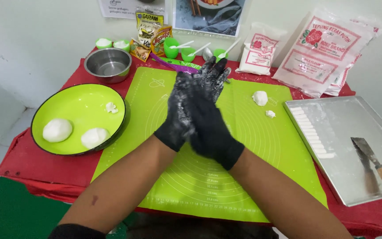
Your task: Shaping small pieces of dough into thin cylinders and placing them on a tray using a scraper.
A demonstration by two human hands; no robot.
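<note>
My left hand and my right hand wear black gloves dusted with white flour. They are pressed palm to palm, fingers stretched away from me, above the middle of a lime green silicone mat. Whatever lies between the palms is hidden. A lump of white dough and a small scrap rest on the mat to the right of the hands. To the left, a green plate holds two dough balls and a tiny dough scrap.
A steel tray at the right carries a row of short dough sticks and a wooden-handled scraper. At the back stand a steel bowl, small green cups with spoons, seasoning packets and flour bags. Everything stands on a red table.
</note>
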